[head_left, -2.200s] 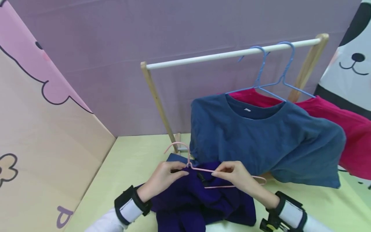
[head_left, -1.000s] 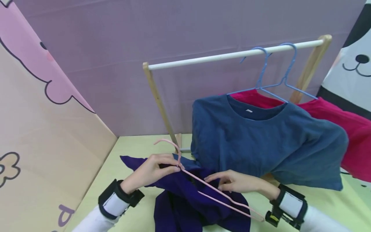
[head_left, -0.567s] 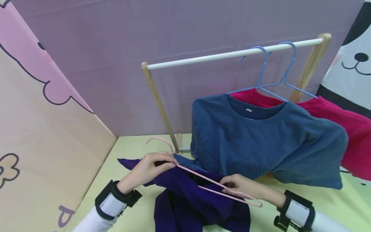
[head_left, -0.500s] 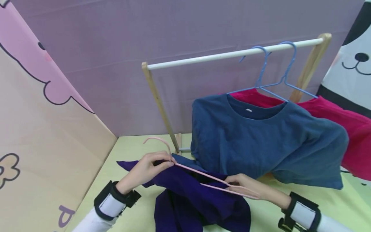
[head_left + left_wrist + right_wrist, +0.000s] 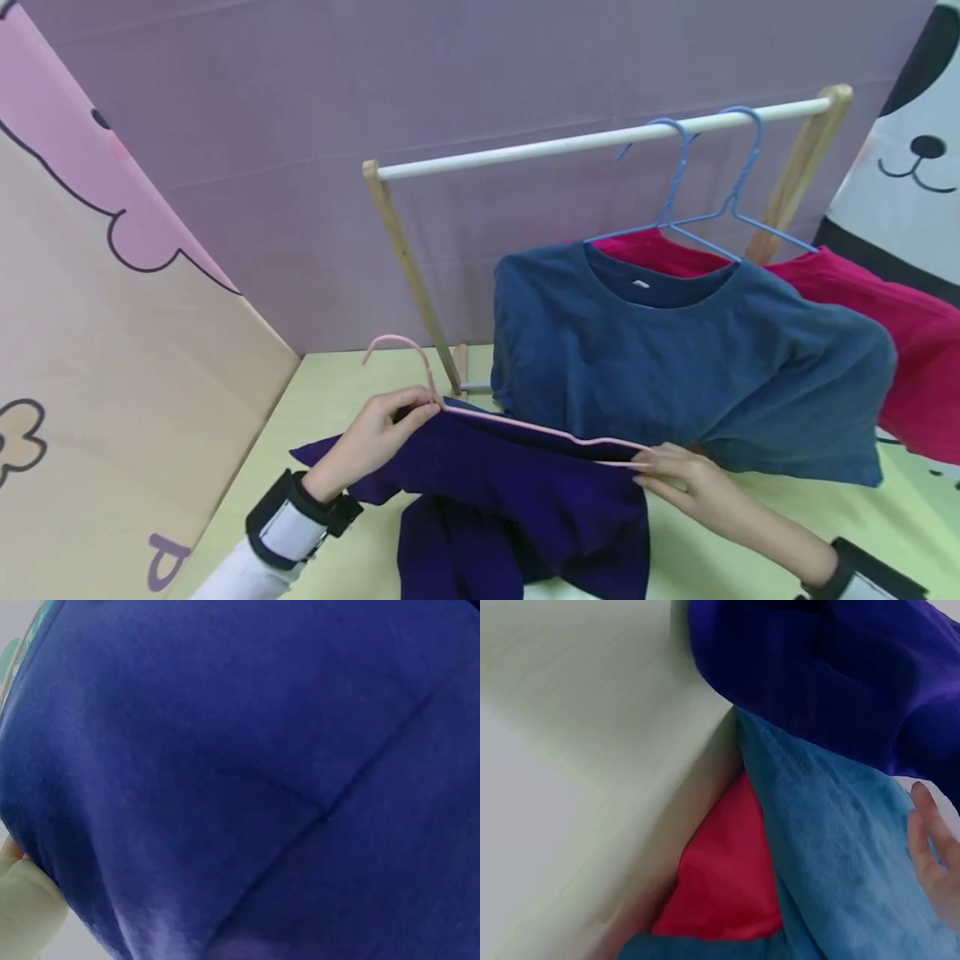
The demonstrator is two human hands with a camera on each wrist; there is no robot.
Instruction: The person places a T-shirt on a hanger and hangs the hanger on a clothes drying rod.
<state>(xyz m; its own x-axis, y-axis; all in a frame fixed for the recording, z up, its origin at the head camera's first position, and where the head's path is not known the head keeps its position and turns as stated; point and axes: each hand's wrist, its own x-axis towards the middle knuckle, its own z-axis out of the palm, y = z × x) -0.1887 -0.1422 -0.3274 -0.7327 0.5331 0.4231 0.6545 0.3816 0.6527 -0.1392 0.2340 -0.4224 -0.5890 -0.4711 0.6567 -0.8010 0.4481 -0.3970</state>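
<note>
A pink wire hanger (image 5: 517,422) is held level, its hook up at the left, most of its lower bar inside a dark purple-blue garment (image 5: 517,471). My left hand (image 5: 378,433) pinches the hanger and cloth at the base of the hook. My right hand (image 5: 686,479) pinches the hanger's right end and the garment's edge between thumb and fingers. The garment's lower part bunches on the table, and a pointed flap sticks out to the left. In the left wrist view the cloth (image 5: 247,750) fills nearly everything. The right wrist view shows fingertips (image 5: 930,840) beside the garment.
Behind stands a wooden rack with a white rail (image 5: 525,152). From it, on blue hangers (image 5: 678,167), hang a blue T-shirt (image 5: 675,358) and a crimson garment (image 5: 915,358), right behind my right hand. A printed panel (image 5: 135,333) borders the pale yellow table (image 5: 330,392) at left.
My right hand has moved right along the hanger to its end. The hanger has gone from slanting down to nearly level, its hook further left, and the cloth now covers most of the lower bar.
</note>
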